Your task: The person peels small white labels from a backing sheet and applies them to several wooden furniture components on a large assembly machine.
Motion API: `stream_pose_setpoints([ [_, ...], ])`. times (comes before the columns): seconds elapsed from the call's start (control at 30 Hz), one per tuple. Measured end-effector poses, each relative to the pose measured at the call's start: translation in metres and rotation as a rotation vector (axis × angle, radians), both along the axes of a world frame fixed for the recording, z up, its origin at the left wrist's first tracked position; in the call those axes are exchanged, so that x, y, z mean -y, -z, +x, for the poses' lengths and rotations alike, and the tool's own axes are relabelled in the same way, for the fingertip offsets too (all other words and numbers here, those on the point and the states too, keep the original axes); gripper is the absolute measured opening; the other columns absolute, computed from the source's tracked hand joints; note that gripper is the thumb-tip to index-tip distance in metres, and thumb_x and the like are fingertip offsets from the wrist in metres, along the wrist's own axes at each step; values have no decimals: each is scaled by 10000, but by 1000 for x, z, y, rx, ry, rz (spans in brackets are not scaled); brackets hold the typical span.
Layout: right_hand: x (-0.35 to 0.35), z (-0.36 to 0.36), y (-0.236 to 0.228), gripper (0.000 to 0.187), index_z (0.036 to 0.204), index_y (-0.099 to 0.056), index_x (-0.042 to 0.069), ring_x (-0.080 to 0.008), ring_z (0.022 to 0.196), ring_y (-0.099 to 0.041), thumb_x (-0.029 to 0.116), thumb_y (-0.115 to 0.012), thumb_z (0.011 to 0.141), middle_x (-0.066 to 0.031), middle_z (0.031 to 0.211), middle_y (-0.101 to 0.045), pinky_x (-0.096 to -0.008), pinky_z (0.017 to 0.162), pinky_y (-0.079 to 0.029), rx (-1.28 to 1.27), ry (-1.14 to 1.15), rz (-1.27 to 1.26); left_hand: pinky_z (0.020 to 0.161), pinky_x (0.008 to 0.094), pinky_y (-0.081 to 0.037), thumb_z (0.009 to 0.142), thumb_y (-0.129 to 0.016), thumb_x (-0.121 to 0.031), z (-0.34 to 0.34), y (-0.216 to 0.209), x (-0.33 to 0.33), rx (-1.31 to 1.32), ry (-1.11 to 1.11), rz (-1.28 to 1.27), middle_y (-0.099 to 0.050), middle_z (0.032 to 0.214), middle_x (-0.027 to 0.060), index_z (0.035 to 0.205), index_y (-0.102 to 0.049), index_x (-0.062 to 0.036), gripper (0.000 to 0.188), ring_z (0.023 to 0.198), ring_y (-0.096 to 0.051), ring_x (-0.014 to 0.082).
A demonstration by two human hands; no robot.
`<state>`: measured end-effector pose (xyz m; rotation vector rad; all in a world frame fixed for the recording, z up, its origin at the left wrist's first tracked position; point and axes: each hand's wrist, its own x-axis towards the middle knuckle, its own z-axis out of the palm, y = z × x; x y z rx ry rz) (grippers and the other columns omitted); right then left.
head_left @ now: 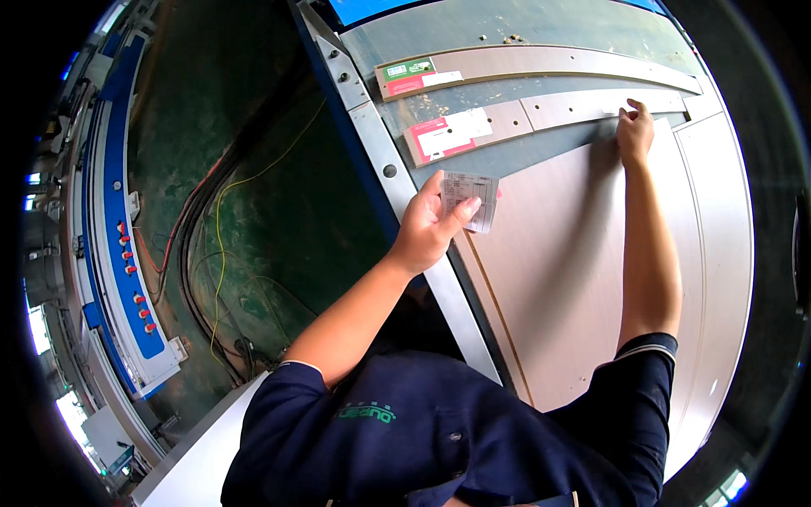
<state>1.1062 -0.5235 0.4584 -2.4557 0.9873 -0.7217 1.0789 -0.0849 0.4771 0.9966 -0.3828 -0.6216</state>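
Note:
My left hand [422,228] is closed around a small stack of printed paper slips [466,188], with the thumb lying across their face. A bit of pink shows at the slips' right edge. Farther right, my right hand [635,137] reaches to the right part of a narrow pale board [549,112]. Its fingers are curled and pinched together at the board's surface; whatever may be between them is too small to make out. This board has several round holes and a pink-and-white label [452,133] on its left end. My right forearm passes above a large pale panel [549,253].
Beyond lies another narrow board [532,63] with a green, pink and white label. Both rest on a dusty grey surface [393,38] with scattered chips. A metal edge rail [389,171] runs along its left side. Cables [198,211] cross the green floor; a blue-and-white machine beam [110,220] stands left.

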Motion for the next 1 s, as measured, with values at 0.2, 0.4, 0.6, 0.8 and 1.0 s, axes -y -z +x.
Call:
stream_pose_setpoints([
  [0.2, -107, -44, -32, 283, 1155, -667, 20, -159, 830, -596, 87, -656, 880, -76, 936, -626, -307, 783, -505, 249, -424, 204, 891, 280, -514, 985, -585, -139, -2, 6, 4, 59, -42, 13, -635, 1129, 30, 1249, -525, -57, 283, 1012, -603, 95],
  [0.4, -199, -120, -64, 208, 1068, -664, 21, -151, 806, -590, 65, -657, 864, -71, 899, -602, -284, 735, -486, 225, -629, 423, 814, 285, -551, 1003, -566, -162, -5, 8, 7, 85, -80, 88, -655, 1086, 29, 1251, -523, -56, 274, 924, -642, 100],
  [0.6, -223, -203, -82, 203, 1079, -658, 8, -128, 849, -584, 113, -639, 906, -55, 937, -626, -284, 802, -486, 211, -560, 689, 772, 297, -569, 1011, -549, -185, -9, 5, 14, 196, -164, 133, -662, 1045, 36, 1210, -545, -55, 238, 889, -657, 108],
  [0.8, -220, -283, -106, 205, 1097, -641, -2, -114, 935, -578, 120, -629, 933, -41, 982, -621, -285, 862, -483, 347, -473, 932, 879, 357, -560, 959, -515, -61, -73, -30, 5, 47, -14, 103, -643, 1130, 89, 1259, -504, -27, 303, 992, -659, 182],
  [1.0, -234, -324, -133, 201, 1104, -635, -14, -125, 945, -586, 100, -618, 940, -50, 989, -626, -286, 861, -491, 425, -447, 941, 964, 421, -535, 951, -490, -61, -136, -112, 1, 35, 148, 37, -624, 1179, 131, 1293, -467, 3, 349, 1071, -643, 242],
])
